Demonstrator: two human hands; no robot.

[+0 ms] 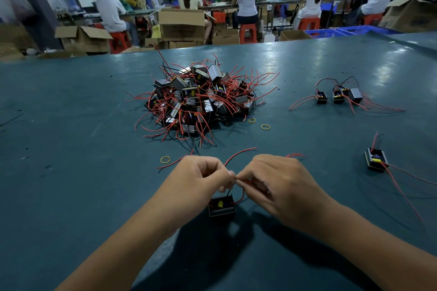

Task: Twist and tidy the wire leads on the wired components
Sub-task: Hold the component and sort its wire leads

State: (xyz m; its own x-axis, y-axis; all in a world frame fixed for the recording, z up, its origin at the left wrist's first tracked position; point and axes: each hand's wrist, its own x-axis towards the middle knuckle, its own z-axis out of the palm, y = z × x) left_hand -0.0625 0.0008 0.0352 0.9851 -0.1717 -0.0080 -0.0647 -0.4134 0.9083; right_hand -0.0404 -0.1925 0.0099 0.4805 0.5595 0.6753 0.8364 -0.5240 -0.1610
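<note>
Both hands, left and right, pinch the red leads above the component at 6 o'clock on the bench. Keep each grip close together, roll evenly, avoid yanking the solder joints.

Two bare forearms enter the view from the lower edge. No sleeve covers either one as far as the frame shows. The left hand is uncovered: no glove, ring or wrist strap. The right hand is likewise uncovered, without glove, ring, watch or band. Fingernails are too small to judge.
</note>
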